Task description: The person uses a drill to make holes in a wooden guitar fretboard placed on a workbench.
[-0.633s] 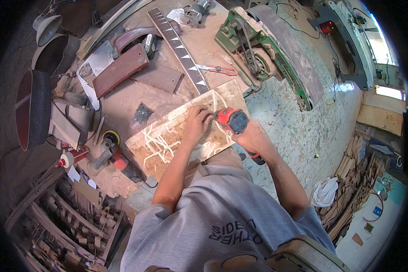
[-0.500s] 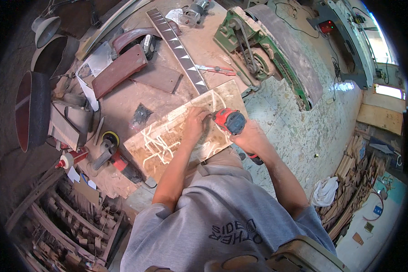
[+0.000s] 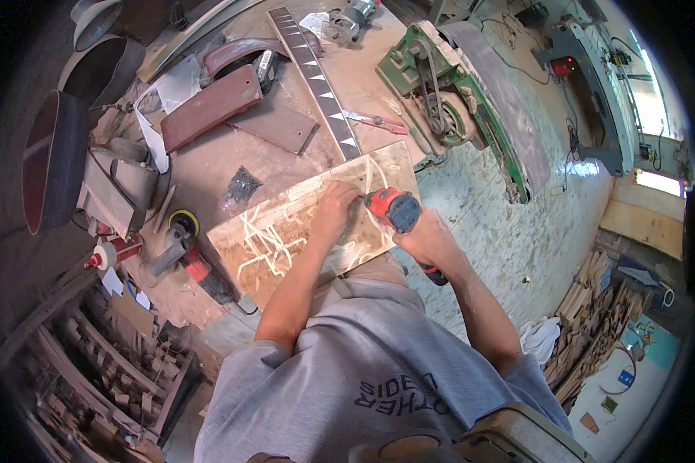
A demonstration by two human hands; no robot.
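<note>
My right hand (image 3: 423,235) is wrapped round the handle of a red-and-black cordless drill (image 3: 394,207), angled toward my left hand. My left hand (image 3: 338,203) has its fingers curled together just left of the drill's front end; what they hold, if anything, is hidden. Both are over a scuffed wooden board (image 3: 262,228) with pale, irregular grooves and marks, lying at the front edge of the dusty workbench (image 3: 282,177). Beyond the board lie a strip with white triangles (image 3: 316,85) and red-handled pliers (image 3: 382,127).
A green belt sander (image 3: 440,92) stands at the back right. An angle sander (image 3: 179,239), glue bottle (image 3: 114,255) and a small bag of dark pieces (image 3: 239,185) lie left of the board. Reddish planks (image 3: 208,112) lie behind. Wood offcuts (image 3: 587,305) are piled at the right.
The view has shifted slightly, with things at the bench's left edge sitting a little higher in the picture. My hands and the drill keep much the same position on the board.
</note>
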